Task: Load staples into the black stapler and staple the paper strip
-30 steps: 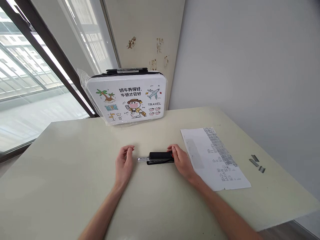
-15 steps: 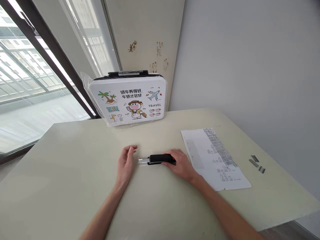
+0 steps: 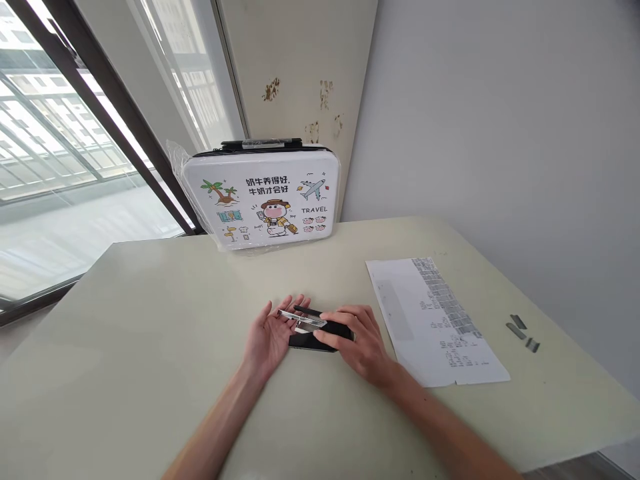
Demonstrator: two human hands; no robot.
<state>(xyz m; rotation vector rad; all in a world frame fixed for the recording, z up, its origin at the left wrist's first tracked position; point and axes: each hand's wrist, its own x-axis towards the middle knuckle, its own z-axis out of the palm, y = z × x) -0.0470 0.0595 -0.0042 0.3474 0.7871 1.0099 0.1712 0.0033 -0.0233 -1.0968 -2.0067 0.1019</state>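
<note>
Black stapler [image 3: 320,331] lies on the bench [image 3: 150,347] directly before the person, long axis left to right, metal magazine end pointing left. Right hand [image 3: 357,340] rests over the body from the right, fingers laid across it, pressing rather than pinching. Left hand [image 3: 273,333] is open, palm up, fingertips at the silver rail; contact appears likely but is not clear. Both hands are at the stapler. A printed sheet [image 3: 435,320] lies to its right.
</note>
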